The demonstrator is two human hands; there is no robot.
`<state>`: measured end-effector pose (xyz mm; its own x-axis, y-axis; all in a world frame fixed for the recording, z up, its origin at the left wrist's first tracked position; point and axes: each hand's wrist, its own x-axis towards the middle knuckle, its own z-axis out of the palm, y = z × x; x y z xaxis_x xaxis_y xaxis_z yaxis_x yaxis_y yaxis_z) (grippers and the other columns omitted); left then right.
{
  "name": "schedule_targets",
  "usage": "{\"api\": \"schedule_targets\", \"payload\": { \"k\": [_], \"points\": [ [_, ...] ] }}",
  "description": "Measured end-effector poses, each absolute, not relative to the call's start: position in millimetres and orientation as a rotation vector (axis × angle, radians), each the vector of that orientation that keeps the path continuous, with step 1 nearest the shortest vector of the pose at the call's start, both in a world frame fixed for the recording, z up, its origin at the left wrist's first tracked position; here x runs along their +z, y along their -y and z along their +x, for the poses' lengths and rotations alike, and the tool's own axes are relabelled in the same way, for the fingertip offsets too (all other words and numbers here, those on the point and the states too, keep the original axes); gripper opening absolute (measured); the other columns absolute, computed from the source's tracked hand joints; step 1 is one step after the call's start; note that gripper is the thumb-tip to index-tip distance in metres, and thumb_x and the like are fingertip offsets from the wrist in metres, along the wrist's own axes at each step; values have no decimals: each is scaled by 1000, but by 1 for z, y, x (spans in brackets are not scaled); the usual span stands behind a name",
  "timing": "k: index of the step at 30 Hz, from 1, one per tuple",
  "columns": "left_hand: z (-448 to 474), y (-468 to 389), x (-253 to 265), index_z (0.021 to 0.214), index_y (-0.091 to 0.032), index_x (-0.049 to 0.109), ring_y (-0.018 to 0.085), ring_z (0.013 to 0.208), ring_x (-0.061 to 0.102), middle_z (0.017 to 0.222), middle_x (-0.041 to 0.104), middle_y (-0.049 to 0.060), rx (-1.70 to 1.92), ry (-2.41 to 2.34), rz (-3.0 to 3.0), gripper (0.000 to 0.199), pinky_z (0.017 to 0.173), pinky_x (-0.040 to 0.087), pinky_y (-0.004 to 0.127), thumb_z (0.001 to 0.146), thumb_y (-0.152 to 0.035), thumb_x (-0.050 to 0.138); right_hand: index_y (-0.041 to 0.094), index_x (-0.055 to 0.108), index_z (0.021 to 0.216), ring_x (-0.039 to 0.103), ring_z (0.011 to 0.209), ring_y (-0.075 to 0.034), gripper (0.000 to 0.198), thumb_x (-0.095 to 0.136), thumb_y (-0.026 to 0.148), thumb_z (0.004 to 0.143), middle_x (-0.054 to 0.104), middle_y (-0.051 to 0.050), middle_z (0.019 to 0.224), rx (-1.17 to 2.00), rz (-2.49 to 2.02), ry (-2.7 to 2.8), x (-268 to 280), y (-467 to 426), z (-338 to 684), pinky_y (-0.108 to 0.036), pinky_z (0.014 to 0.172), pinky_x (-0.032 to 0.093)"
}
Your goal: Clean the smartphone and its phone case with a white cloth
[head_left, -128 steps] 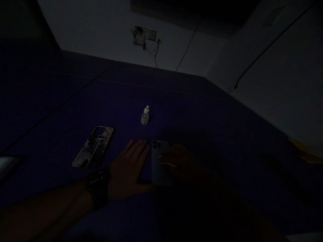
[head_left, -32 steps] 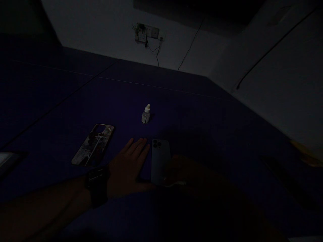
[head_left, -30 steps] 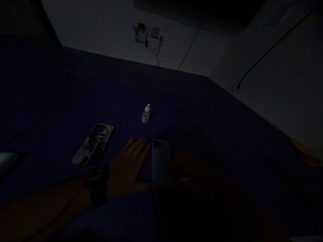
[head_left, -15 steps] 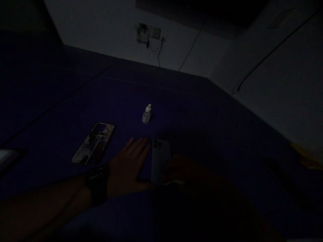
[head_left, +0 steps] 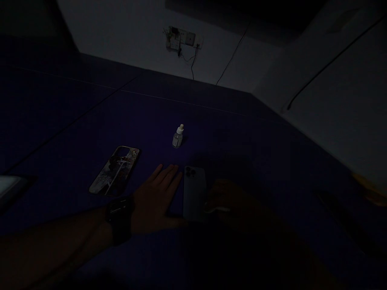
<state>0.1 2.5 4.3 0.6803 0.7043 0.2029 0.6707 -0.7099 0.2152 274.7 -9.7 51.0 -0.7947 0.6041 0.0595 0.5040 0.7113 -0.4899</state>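
A smartphone [head_left: 194, 195] lies on the dark blue surface, its back and camera lenses facing up. My left hand [head_left: 159, 201], with a black watch on the wrist, rests flat along the phone's left side, fingers spread and the thumb at its lower edge. At the phone's right edge my right hand [head_left: 226, 197] is closed on a white cloth or tissue [head_left: 222, 209]; deep shadow hides most of its fingers. Left of my left hand lies a phone case [head_left: 115, 171] with a dark printed picture. Beyond the phone stands a small dropper bottle [head_left: 177, 137] with a white cap.
A pale-topped object [head_left: 10, 187] sits at the far left edge. On the right lie a long dark object [head_left: 344, 219] and something yellow-orange [head_left: 369, 187] by the wall. Wall sockets [head_left: 184, 38] with cables are at the back. The room is very dim.
My right hand has moved slightly up and right with the white cloth or tissue, toward the phone's right edge. My left hand stays flat beside the phone. The whole view shifts slightly.
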Motion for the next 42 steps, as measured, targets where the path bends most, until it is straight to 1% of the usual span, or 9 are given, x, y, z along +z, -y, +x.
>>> {"api": "schedule_targets", "payload": {
  "k": [4,6,11,17,20,25,31,36,42],
  "points": [
    [1,-2,9,151,-4,37,41,148,33,158,35,27,340,-1148,2751,114,122,20,57,76,-90,48,24,68,121,59,121,-24,33,57,17,91,71,-8,123,601,-807,2785,38,11,268,-46,108,41],
    [1,-2,9,150,-3,38,41,148,32,158,34,28,322,-1149,2754,115,122,19,58,76,-90,47,26,68,122,60,121,-22,32,56,16,93,71,-6,122,550,-796,2807,30,12,261,-46,110,40],
    [1,-2,5,151,-5,38,40,148,32,158,35,27,395,-1134,2768,113,122,18,58,77,-90,47,27,67,126,61,117,-22,36,55,12,95,70,-7,120,509,-859,2780,20,14,252,-42,102,47],
    [2,-3,7,150,-4,39,41,147,35,156,37,28,371,-1147,2750,114,122,20,57,76,-90,49,25,71,114,62,113,-22,27,64,16,90,71,-6,115,540,-794,2789,37,17,260,-41,99,47],
    [2,-3,7,149,-3,40,42,146,35,156,38,28,390,-1142,2759,115,121,21,58,75,-90,49,24,70,115,63,108,-22,29,63,13,90,72,-6,111,527,-799,2791,39,16,258,-39,95,47],
    [0,-3,4,151,-5,39,41,148,31,157,37,27,426,-1115,2756,111,121,20,60,79,-90,43,27,68,120,61,112,-22,33,60,13,91,72,-4,116,492,-796,2804,38,17,255,-42,100,44],
    [0,-3,5,151,-5,38,41,148,32,158,36,27,395,-1131,2759,114,121,20,59,76,-91,45,26,71,113,60,112,-23,26,64,17,90,73,-3,115,535,-796,2841,44,19,254,-42,100,41],
    [0,-3,5,152,-8,37,40,148,32,158,36,25,380,-1129,2778,111,123,18,57,77,-90,46,23,69,119,62,109,-23,31,61,15,91,72,-7,115,468,-886,2788,43,17,252,-42,97,43],
    [0,-3,7,151,-5,38,42,148,32,158,36,27,368,-1119,2751,114,121,21,60,76,-91,46,26,72,110,62,109,-23,26,63,17,87,74,-4,111,542,-798,2785,51,19,256,-42,100,41]
  ]
}}
